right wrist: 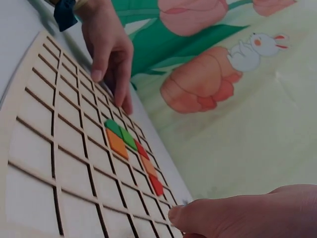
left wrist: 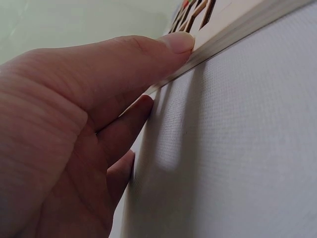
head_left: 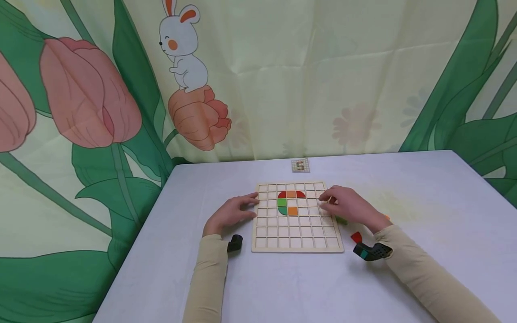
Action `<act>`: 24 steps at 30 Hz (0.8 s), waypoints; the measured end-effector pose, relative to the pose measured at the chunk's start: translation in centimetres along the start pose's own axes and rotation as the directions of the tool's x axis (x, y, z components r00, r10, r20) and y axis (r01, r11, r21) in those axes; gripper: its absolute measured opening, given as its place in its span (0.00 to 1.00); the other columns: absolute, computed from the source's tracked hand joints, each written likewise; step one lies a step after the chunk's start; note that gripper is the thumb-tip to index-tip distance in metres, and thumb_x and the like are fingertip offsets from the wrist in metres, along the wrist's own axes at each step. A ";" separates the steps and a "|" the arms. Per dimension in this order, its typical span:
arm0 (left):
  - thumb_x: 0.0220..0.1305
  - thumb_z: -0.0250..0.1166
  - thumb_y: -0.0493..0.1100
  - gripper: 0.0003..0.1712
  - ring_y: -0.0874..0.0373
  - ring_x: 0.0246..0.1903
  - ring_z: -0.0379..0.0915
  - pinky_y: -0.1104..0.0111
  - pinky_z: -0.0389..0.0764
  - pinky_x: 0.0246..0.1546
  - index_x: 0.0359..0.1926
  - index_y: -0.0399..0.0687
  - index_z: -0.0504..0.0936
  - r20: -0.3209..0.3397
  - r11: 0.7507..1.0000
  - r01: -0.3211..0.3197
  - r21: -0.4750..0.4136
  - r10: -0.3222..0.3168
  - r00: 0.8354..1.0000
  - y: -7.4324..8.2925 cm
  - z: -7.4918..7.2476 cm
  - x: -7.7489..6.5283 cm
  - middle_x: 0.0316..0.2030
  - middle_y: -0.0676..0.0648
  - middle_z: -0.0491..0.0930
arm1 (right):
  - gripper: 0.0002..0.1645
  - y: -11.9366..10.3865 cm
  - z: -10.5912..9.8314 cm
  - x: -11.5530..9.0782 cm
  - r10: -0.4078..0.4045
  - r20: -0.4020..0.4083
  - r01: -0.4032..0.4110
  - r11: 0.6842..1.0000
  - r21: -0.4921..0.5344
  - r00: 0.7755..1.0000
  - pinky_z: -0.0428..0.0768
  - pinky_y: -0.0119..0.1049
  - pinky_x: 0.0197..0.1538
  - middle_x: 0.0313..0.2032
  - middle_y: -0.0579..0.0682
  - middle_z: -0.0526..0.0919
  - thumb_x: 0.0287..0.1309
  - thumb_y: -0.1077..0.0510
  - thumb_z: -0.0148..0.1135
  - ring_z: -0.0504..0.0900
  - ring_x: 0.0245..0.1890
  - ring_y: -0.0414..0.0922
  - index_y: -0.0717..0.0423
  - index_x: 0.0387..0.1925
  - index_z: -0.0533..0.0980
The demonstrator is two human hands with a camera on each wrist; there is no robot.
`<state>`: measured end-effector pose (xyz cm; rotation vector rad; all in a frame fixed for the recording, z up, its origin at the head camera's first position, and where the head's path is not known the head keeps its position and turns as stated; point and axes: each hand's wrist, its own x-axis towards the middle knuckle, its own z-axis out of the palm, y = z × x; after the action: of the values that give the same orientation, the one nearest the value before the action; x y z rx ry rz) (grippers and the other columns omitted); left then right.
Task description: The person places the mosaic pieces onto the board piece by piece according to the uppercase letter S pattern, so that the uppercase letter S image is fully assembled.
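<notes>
A square wooden grid board [head_left: 299, 248] lies on the table between the two hands. Coloured tiles form a bent line in its upper cells: a dark red quarter-round [head_left: 282, 194], an orange square [head_left: 291, 194], another red quarter-round [head_left: 300, 194], a light green square [head_left: 282, 202], a dark green quarter-round [head_left: 282, 211] and an orange square [head_left: 292, 211]. My left hand [head_left: 233, 211] touches the board's left edge, thumb [left wrist: 178, 43] on its rim. Over the right edge, my right hand [head_left: 348, 204] has thumb and forefinger loosely bent; no piece shows between them.
At the table's back lies a small pattern card [head_left: 300, 165]. Right of the board are a red piece [head_left: 356, 237], a partly hidden green piece [head_left: 341, 220] and an orange piece [head_left: 387, 217] behind the right wrist. A printed curtain [head_left: 274, 80] hangs behind the table.
</notes>
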<state>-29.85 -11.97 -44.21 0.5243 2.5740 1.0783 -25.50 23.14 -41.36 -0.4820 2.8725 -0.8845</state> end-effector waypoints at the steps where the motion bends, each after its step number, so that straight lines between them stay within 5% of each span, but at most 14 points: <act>1: 0.60 0.70 0.43 0.26 0.56 0.72 0.53 0.57 0.59 0.70 0.60 0.51 0.80 -0.002 1.000 0.000 0.004 0.000 1.000 0.0 0.0 0.0 0.70 0.60 0.63 | 0.16 0.5 -0.4 -0.4 0.016 0.003 -0.016 1.000 -0.006 1.000 0.77 0.38 0.37 0.38 0.50 0.79 0.62 0.55 0.64 0.75 0.37 0.46 0.61 0.48 0.81; 14: 0.60 0.71 0.43 0.26 0.56 0.72 0.53 0.58 0.59 0.70 0.60 0.51 0.80 0.000 1.000 -0.015 0.008 0.015 1.000 -0.2 -0.1 0.1 0.70 0.60 0.64 | 0.22 6.5 -3.7 -5.3 0.161 -0.068 -0.165 0.985 -0.051 0.985 0.81 0.40 0.37 0.43 0.59 0.80 0.60 0.55 0.66 0.77 0.41 0.53 0.66 0.50 0.79; 24: 0.60 0.70 0.42 0.25 0.56 0.71 0.54 0.59 0.59 0.70 0.60 0.49 0.80 -0.005 0.999 -0.033 0.020 0.033 0.999 -0.3 -0.1 0.2 0.70 0.58 0.64 | 0.30 9.3 -4.5 -6.7 0.146 -0.026 -0.148 0.985 -0.093 0.989 0.77 0.44 0.41 0.44 0.60 0.77 0.55 0.49 0.71 0.74 0.41 0.53 0.67 0.52 0.78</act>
<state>-30.09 -12.16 -44.41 0.5719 2.5920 1.0669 -22.49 34.98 -42.91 -0.2665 2.9318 -0.7366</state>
